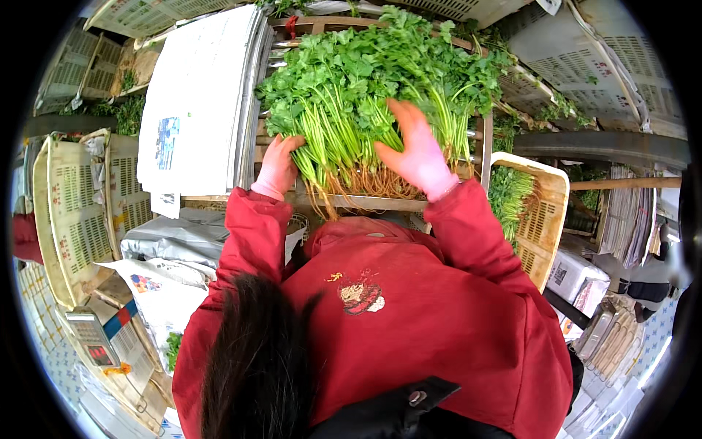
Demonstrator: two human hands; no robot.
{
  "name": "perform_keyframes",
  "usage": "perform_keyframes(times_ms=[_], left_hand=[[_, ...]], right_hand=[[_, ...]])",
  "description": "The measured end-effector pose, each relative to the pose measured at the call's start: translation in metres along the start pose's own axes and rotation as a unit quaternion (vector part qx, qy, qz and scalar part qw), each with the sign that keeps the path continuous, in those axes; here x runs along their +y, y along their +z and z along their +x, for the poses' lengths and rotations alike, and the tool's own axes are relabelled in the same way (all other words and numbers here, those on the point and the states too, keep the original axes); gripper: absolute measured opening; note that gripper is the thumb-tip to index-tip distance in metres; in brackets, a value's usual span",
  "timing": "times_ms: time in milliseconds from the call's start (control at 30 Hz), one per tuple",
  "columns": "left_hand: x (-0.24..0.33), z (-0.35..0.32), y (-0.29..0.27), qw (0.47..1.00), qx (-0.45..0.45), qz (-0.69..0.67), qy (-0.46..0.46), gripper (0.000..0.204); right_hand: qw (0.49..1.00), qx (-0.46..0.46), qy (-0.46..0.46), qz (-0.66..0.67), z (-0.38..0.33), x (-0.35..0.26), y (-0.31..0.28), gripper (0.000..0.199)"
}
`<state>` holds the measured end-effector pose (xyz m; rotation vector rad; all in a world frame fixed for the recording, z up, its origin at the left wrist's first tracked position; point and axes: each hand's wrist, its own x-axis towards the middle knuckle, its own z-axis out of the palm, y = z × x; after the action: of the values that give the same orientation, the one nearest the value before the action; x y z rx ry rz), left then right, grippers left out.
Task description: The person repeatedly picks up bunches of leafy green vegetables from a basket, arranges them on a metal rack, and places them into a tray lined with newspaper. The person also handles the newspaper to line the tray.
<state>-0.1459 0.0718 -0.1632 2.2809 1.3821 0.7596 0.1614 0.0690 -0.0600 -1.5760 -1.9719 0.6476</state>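
A wide layer of leafy green celery lies on a slatted rack, its leaves at the far side and brown roots toward me. My left hand, in a pink glove with orange fingers, rests against the left edge of the stems. Its fingertips touch the outer stalks, and part of the fingers is hard to see. My right hand, gloved the same way, is over the stems right of the middle, thumb and fingers spread apart. Nothing is gripped in it.
A thick stack of white printed sheets stands left of the rack. To the right, a yellowed plastic crate holds more greens. Perforated crates and a digital scale are at the left.
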Motion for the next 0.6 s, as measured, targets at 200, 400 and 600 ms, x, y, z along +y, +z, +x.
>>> perform_keyframes(times_ms=[200, 400, 600], left_hand=[[0.026, 0.004, 0.008, 0.995, 0.051, -0.080, -0.041, 0.040], [0.058, 0.031, -0.015, 0.763, 0.064, -0.528, -0.367, 0.029], [0.059, 0.020, 0.007, 0.657, 0.195, -0.609, -0.399, 0.053]], right_hand=[[0.989, -0.107, 0.083, -0.063, -0.027, -0.042, 0.043, 0.062], [0.978, -0.138, 0.155, -0.021, 0.001, -0.020, 0.043, 0.050], [0.965, -0.217, 0.149, -0.012, -0.017, -0.039, 0.015, 0.043]])
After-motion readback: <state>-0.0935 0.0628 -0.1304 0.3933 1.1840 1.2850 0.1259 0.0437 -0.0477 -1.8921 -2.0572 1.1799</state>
